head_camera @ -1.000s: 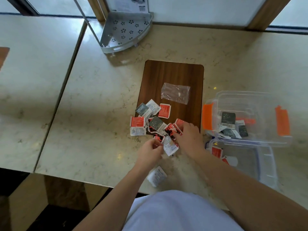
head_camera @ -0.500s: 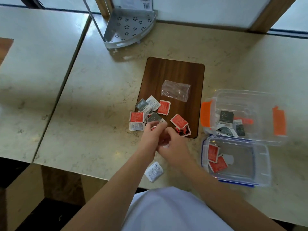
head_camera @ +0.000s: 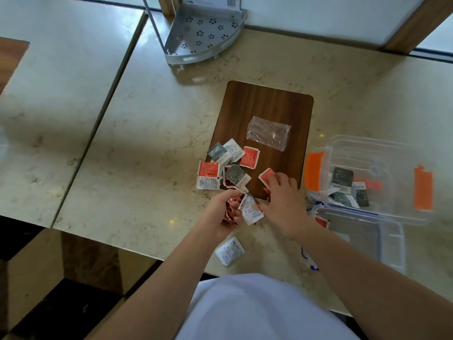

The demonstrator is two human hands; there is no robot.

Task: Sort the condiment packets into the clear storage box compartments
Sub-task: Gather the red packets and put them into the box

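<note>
The left hand (head_camera: 221,212) is curled around a small bunch of red-and-white condiment packets (head_camera: 247,209), held just above the marble table (head_camera: 147,168) at the near edge of the wooden board (head_camera: 267,114). The right hand (head_camera: 284,195) lies palm down at the board's near right corner, its fingertips (head_camera: 274,179) pressed on a red packet (head_camera: 266,175); whether it actually pinches that packet cannot be told.

More loose packets lie at the board's near left corner: a red one with a white label (head_camera: 208,177) on the table, a grey one (head_camera: 236,175) beside it, another grey one (head_camera: 217,152), a white one (head_camera: 234,149) and a red one (head_camera: 250,157) farther back. A single white packet (head_camera: 229,251) lies apart near the table's near edge, between the forearms.

A crumpled clear plastic bag (head_camera: 268,132) rests in the middle of the board. To the right stands the clear storage box (head_camera: 382,153) with orange latches, holding grey packets (head_camera: 342,177). Just in front of it lies a clear lid or tray (head_camera: 389,239), where a red packet (head_camera: 321,222) shows beside the right wrist. A perforated metal corner shelf (head_camera: 203,33) stands at the far side of the table.
</note>
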